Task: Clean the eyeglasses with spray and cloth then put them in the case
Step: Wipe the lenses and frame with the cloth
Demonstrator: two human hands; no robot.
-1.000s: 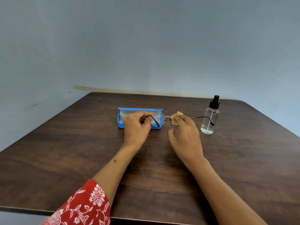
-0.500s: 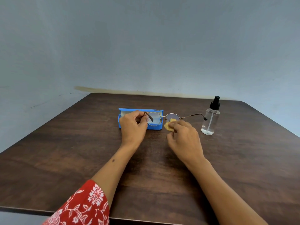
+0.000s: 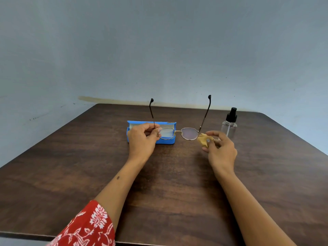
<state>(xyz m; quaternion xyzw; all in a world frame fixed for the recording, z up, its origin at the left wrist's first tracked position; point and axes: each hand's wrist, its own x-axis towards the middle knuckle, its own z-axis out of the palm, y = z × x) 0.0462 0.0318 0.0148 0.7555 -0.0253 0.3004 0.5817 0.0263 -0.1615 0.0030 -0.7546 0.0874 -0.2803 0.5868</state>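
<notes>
My left hand [image 3: 142, 141] pinches the thin metal eyeglasses [image 3: 189, 133] at their left hinge and holds them up above the table, both temples pointing upward. My right hand [image 3: 221, 150] pinches a crumpled yellow cloth [image 3: 204, 139] just right of the right lens, a little apart from it. The open blue case [image 3: 150, 126] lies on the table behind my left hand, partly hidden by it. A clear spray bottle [image 3: 229, 123] with a black nozzle stands upright at the right, beyond my right hand.
The dark wooden table [image 3: 168, 183] reaches to a pale blue wall at the back. Its edges run diagonally on both sides and close below my forearms.
The glasses have been lifted and turned so their temples point up. My right hand with the cloth has come off the right lens and moved right.
</notes>
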